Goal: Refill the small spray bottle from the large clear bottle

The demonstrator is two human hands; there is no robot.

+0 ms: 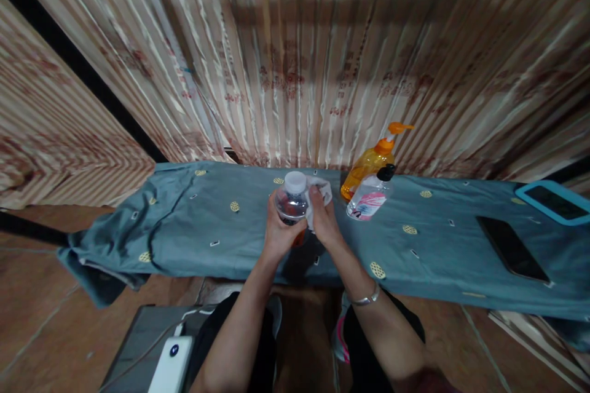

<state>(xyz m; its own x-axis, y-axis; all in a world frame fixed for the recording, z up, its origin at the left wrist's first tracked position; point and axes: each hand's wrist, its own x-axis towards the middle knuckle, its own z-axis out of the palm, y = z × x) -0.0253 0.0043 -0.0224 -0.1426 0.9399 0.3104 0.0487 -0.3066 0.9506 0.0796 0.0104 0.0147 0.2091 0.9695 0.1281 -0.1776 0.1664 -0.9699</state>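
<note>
A clear plastic bottle with a white cap [295, 182] stands upright in front of me, over the cloth-covered bench. My left hand [279, 234] is wrapped round its left side. On the other side, my right hand [323, 214] grips a white cloth or tissue [325, 187] and presses it against the bottle. Part of the bottle's lower body is hidden behind my hands. To the right of my right hand are a clear bottle with a black cap and pink label [369, 197] and, behind it, an orange pump bottle [369, 165].
A grey-green patterned cloth [249, 239] covers the narrow bench. Toward its right end lie a dark phone [511, 248] and a blue-framed tablet [555, 202]. A striped curtain [295, 73] hangs behind. A white power bank [171, 363] with a cable rests on a grey surface at lower left.
</note>
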